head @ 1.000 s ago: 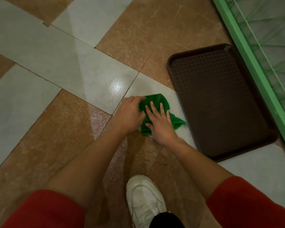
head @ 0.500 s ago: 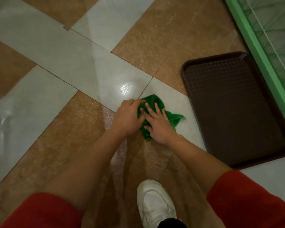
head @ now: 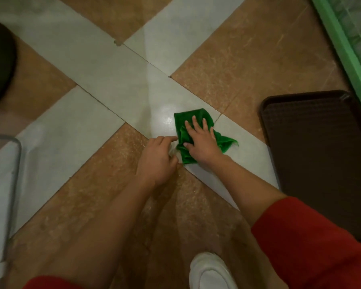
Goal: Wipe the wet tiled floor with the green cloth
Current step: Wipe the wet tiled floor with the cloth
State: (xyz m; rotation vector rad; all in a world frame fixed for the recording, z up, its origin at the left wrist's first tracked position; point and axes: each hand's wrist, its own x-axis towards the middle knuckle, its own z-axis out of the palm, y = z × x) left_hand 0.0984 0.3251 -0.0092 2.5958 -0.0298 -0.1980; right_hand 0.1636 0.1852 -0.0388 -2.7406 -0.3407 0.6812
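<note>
Head view: the cloth [head: 180, 122] lies under the right hand [head: 200, 142], fingers spread flat and pressing; the left hand [head: 156, 159], loosely curled and empty, sits just beside its left edge.

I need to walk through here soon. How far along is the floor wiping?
Done: no tile looks plainly dried. In hand: the right hand presses flat on the green cloth on the grey tiles; the left hand sits at its edge. Left: a wet sheen beside the cloth and droplets on the brown tile.
</note>
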